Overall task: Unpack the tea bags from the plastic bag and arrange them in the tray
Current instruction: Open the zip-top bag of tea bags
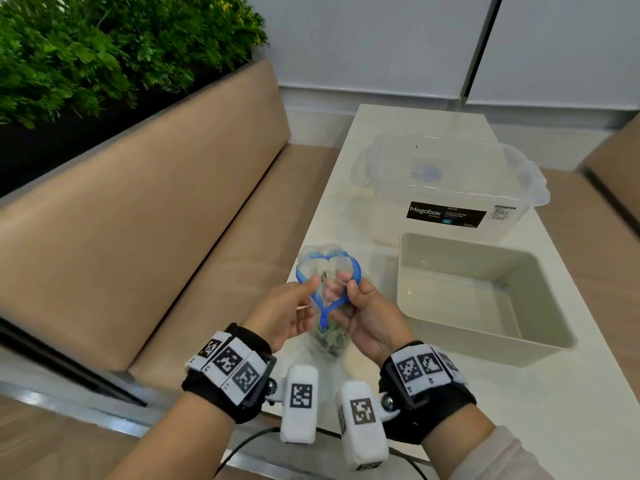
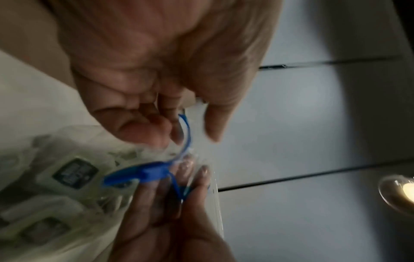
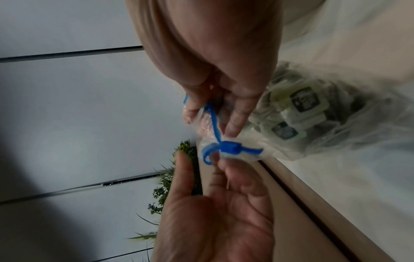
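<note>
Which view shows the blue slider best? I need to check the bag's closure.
The right wrist view: the blue slider sits sharp and unobstructed on the plastic bag. The left wrist view shows it blurred; the head view shows it small between both hands.

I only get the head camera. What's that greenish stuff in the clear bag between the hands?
Observer: The right wrist view shows tea bags, pale packets with dark square labels, inside the plastic bag.
Visitor: And the blue loop?
Observer: That's the bag's zip strip. A blue slider sits on it, beside the fingertips of the left hand.
Visitor: Is the other hand gripping anything?
Observer: Yes. The right hand pinches the strip and the plastic between thumb and fingers.
</note>
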`<state>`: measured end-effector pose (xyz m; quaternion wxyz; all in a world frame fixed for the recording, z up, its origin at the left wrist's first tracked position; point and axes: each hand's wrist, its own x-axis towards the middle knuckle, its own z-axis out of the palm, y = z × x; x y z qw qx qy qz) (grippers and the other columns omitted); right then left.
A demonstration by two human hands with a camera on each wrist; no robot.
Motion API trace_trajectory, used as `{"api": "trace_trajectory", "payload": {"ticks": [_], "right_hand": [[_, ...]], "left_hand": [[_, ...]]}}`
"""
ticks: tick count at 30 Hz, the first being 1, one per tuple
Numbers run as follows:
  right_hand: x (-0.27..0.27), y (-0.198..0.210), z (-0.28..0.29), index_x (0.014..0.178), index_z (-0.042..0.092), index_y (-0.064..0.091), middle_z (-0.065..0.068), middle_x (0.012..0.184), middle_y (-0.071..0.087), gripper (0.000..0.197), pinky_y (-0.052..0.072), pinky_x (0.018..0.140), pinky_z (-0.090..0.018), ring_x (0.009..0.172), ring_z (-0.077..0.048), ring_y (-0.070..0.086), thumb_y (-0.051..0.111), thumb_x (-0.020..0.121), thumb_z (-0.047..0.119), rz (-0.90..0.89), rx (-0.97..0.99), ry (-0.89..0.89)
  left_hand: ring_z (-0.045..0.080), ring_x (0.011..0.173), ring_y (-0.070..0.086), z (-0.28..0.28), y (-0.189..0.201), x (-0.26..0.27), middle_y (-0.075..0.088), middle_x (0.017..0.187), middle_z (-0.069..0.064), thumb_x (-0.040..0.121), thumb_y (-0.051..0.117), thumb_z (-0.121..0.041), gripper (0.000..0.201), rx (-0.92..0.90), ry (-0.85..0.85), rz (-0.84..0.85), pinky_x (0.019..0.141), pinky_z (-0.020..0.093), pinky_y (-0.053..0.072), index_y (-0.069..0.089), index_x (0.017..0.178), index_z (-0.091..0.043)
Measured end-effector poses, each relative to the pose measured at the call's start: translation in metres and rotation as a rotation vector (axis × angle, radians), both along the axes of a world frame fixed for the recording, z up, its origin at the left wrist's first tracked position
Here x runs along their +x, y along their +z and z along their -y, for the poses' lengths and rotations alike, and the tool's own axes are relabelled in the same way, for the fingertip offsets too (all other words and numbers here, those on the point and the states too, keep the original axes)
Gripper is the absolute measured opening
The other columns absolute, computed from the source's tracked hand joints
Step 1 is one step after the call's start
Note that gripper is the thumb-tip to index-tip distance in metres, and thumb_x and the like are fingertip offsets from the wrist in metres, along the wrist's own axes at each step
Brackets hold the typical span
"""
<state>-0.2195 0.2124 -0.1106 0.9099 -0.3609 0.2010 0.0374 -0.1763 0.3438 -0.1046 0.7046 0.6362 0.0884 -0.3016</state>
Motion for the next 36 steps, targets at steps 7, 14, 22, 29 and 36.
{"api": "trace_trajectory", "payload": {"ticks": [7, 14, 22, 29, 36], "right_hand": [[-0.001, -0.006, 0.001, 0.089, 0.010, 0.056, -0.002, 0.068, 0.066, 0.016, 0.059, 0.066, -0.026, 0.067, -0.013, 0.068, 0.043, 0.092, 0.017, 0.101, 0.181, -0.117], [-0.004, -0.009, -0.002, 0.093, 0.002, 0.057, -0.007, 0.061, 0.068, 0.032, 0.058, 0.052, -0.026, 0.053, -0.016, 0.068, 0.032, 0.102, 0.021, -0.054, 0.298, -0.228], [-0.002, -0.006, 0.000, 0.114, 0.016, 0.034, -0.002, 0.116, 0.039, 0.071, 0.046, 0.089, -0.032, 0.104, -0.017, 0.045, 0.079, 0.064, 0.042, -0.188, -1.029, -0.247], [0.007, 0.007, 0.022, 0.088, 0.016, 0.043, -0.004, 0.084, 0.057, 0.028, 0.032, 0.062, -0.029, 0.076, -0.028, 0.053, 0.043, 0.072, -0.007, -0.137, -1.547, -0.090], [0.003, 0.016, 0.017, 0.085, 0.022, 0.041, 0.006, 0.093, 0.043, 0.031, 0.030, 0.054, -0.027, 0.075, -0.018, 0.043, 0.064, 0.071, 0.006, 0.078, -1.794, 0.108]], "left_hand": [[0.017, 0.090, 0.060, 0.007, -0.016, -0.004, 0.066, 0.093, 0.005, 0.100, 0.035, -0.026, 0.025, -0.405, 0.192, -0.107, 0.082, 0.029, 0.048, 0.055, 0.096, -0.011], [0.021, 0.090, 0.059, 0.013, -0.026, -0.006, 0.064, 0.096, 0.012, 0.100, 0.031, -0.034, 0.038, -0.503, 0.336, -0.214, 0.092, 0.032, 0.044, 0.055, 0.111, -0.006], [0.023, 0.073, 0.056, 0.009, -0.029, 0.001, 0.056, 0.090, 0.012, 0.076, 0.071, -0.025, 0.051, 0.029, 0.112, 0.054, 0.067, 0.034, 0.050, 0.040, 0.113, -0.010], [0.021, 0.088, 0.050, -0.015, -0.019, 0.019, 0.049, 0.100, 0.006, 0.071, 0.058, 0.006, 0.039, 0.684, 0.024, 0.633, 0.067, 0.021, 0.038, 0.045, 0.105, -0.008], [0.018, 0.090, 0.051, -0.023, -0.002, 0.034, 0.051, 0.098, -0.001, 0.066, 0.077, -0.011, 0.043, 0.899, -0.115, 0.807, 0.080, 0.028, 0.042, 0.057, 0.104, -0.014]]}}
